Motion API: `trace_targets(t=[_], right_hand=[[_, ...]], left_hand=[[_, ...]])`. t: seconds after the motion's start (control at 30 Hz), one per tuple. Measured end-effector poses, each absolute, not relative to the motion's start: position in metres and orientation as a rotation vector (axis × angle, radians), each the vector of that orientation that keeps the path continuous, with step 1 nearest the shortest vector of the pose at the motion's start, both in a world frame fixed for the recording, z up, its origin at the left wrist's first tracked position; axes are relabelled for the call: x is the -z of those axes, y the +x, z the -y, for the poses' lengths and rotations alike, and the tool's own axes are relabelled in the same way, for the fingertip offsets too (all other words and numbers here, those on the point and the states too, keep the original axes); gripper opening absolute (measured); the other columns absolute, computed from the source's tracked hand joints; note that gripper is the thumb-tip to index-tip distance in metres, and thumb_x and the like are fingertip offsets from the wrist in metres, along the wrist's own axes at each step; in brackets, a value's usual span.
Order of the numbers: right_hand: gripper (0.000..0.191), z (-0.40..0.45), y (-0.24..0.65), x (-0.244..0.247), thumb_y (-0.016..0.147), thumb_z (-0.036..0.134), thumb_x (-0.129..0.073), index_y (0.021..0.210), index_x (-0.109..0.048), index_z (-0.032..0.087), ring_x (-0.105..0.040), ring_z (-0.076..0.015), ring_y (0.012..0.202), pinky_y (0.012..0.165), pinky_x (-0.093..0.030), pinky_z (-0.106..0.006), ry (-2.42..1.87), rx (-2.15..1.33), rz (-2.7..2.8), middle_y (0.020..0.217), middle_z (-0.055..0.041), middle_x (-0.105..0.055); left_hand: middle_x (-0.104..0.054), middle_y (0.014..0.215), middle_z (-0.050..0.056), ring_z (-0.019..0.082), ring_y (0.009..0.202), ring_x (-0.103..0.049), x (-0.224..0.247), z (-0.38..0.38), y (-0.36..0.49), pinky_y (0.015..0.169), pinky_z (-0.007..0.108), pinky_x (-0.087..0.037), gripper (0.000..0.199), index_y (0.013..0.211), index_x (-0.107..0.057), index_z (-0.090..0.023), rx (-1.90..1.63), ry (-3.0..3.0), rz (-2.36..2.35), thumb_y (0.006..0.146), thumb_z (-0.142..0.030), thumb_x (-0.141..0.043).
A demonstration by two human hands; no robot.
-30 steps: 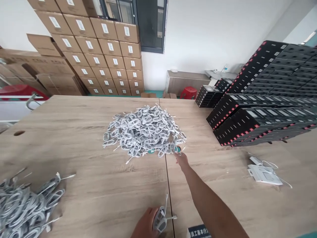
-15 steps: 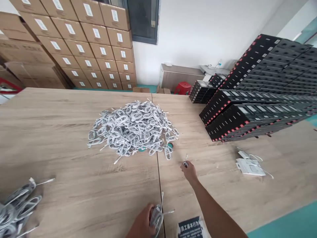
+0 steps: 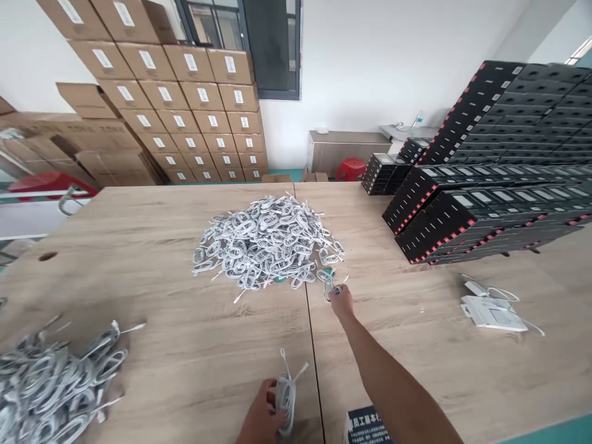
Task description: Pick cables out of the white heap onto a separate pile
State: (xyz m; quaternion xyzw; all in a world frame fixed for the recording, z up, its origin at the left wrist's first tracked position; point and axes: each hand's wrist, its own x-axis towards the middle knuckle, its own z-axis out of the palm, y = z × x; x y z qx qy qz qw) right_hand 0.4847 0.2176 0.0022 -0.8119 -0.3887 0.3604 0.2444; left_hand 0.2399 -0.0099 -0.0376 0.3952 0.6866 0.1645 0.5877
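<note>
At the bottom centre, my left hand (image 3: 267, 412) is closed around a bundle of grey coiled cables (image 3: 285, 401), whose white plugs stick up. My right hand (image 3: 341, 300) reaches out to the right front edge of a large heap of coiled cables (image 3: 268, 240). Its fingers are closed on a small coiled cable (image 3: 337, 289) and are beside another loose coil (image 3: 325, 279) at the heap's edge. A second pile of cables (image 3: 55, 382) lies at the lower left.
Stacked black boxes (image 3: 439, 225) stand at the table's right. A white box with a cable (image 3: 493, 312) lies nearer. A dark printed sheet (image 3: 365, 425) is at the bottom edge, by my right forearm. Cardboard cartons (image 3: 194, 117) are stacked behind the table (image 3: 194, 333).
My right hand has moved left to the heap's edge with the coil. My left hand still holds its bundle, now turned more upright. The view has shifted to the left.
</note>
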Motion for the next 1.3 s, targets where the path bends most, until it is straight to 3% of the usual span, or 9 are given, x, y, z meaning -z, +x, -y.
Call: trace_targets(t=[0.2,0.33,0.47,0.6,0.73,0.87,1.0,1.2,1.3], right_hand=[[0.018,-0.059,0.487,0.020,0.063,0.023,-0.064,0.081,-0.060,0.024,-0.058,-0.0196,0.065,0.061,-0.046,-0.028,-1.889,-1.271,1.043,0.067,0.0021,-0.061],[0.020,0.000,0.487,0.039,0.067,0.025,-0.067,0.087,-0.070,0.024,-0.066,-0.0246,0.087,0.083,-0.049,-0.035,-1.916,-1.369,1.291,0.085,-0.0030,-0.071],[0.034,-0.056,0.512,0.021,0.070,0.023,-0.070,0.104,-0.075,0.026,-0.063,-0.0323,0.116,0.104,-0.041,-0.045,-2.123,-1.328,1.657,0.115,-0.0086,-0.072],[0.043,-0.173,0.511,-0.007,0.080,0.027,-0.068,0.122,-0.070,0.023,-0.053,-0.0332,0.132,0.108,-0.039,-0.045,-2.181,-1.056,1.785,0.135,-0.0131,-0.063],[0.058,-0.261,0.467,-0.009,0.075,0.036,-0.077,0.131,-0.063,0.028,-0.039,-0.0337,0.143,0.105,-0.041,-0.045,-2.231,-0.928,1.713,0.155,-0.0095,-0.045],[0.042,-0.290,0.443,0.003,0.078,0.035,-0.075,0.119,-0.070,0.028,-0.045,-0.0332,0.134,0.105,-0.039,-0.046,-2.244,-0.892,1.837,0.137,-0.0086,-0.055],[0.042,-0.280,0.463,0.017,0.079,0.023,-0.070,0.120,-0.071,0.027,-0.053,-0.0282,0.124,0.101,-0.044,-0.037,-2.185,-0.915,1.785,0.127,-0.0088,-0.059],[0.022,-0.238,0.512,0.039,0.075,0.018,-0.058,0.091,-0.074,0.019,-0.066,-0.0203,0.082,0.080,-0.052,-0.030,-2.125,-1.089,1.380,0.090,-0.0046,-0.070],[0.020,-0.222,0.518,0.044,0.074,0.022,-0.056,0.086,-0.073,0.019,-0.066,-0.0207,0.075,0.070,-0.052,-0.029,-2.041,-1.207,1.156,0.080,-0.0027,-0.072]], left_hand=[[-0.062,0.097,0.005,0.019,0.071,-0.064,0.050,0.006,0.276,0.061,0.033,-0.053,0.065,0.121,-0.045,-0.022,-0.421,0.887,-1.532,0.070,-0.061,-0.053],[-0.068,0.087,0.004,0.020,0.073,-0.064,0.046,0.008,0.281,0.071,0.036,-0.051,0.048,0.108,-0.059,-0.023,-0.343,1.091,-1.478,0.067,-0.048,-0.064],[-0.068,0.086,0.005,0.024,0.086,-0.064,0.036,-0.017,0.256,0.086,0.039,-0.049,0.032,0.097,-0.064,-0.023,-0.334,1.296,-1.602,0.074,-0.045,-0.065],[-0.068,0.107,0.008,0.020,0.085,-0.064,0.032,-0.095,0.247,0.089,0.039,-0.051,0.031,0.110,-0.063,-0.021,-0.428,1.404,-1.685,0.084,-0.036,-0.056],[-0.062,0.128,0.010,0.021,0.108,-0.063,0.033,-0.187,0.260,0.100,0.041,-0.051,0.036,0.124,-0.059,-0.019,-0.525,1.460,-1.754,0.089,-0.030,-0.059],[-0.059,0.134,0.011,0.026,0.120,-0.058,0.036,-0.241,0.279,0.103,0.049,-0.050,0.046,0.131,-0.057,-0.018,-0.506,1.497,-1.786,0.091,-0.037,-0.067],[-0.061,0.129,0.009,0.027,0.123,-0.056,0.035,-0.255,0.292,0.106,0.052,-0.047,0.041,0.126,-0.060,-0.019,-0.443,1.530,-1.779,0.091,-0.038,-0.068],[-0.064,0.115,0.007,0.023,0.111,-0.058,0.026,-0.246,0.290,0.100,0.047,-0.049,0.031,0.109,-0.065,-0.018,-0.416,1.446,-1.746,0.090,-0.042,-0.068],[-0.066,0.103,0.004,0.020,0.097,-0.061,0.023,-0.229,0.283,0.094,0.044,-0.051,0.030,0.103,-0.065,-0.017,-0.441,1.326,-1.714,0.090,-0.044,-0.069]])
